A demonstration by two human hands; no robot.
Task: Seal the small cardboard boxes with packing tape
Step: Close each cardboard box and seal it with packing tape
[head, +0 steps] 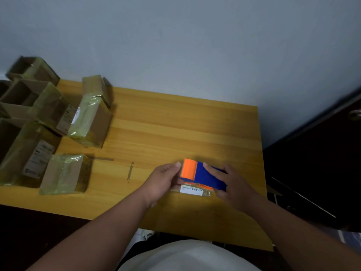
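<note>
One blue-orange tape dispenser is gripped by both hands, left hand and right hand, over one small box, mostly hidden. Taped boxes are piled at the desk left edge; count unclear, some cut off.

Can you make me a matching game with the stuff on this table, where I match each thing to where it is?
Things:
1. tape dispenser
2. left hand
3. right hand
4. pile of boxes

Places:
A. on the blue end of the dispenser
B. left side of the table
C. at the orange end of the dispenser
D. between both hands, over a small labelled box

Pairs: 1-D, 2-C, 3-A, 4-B
</note>
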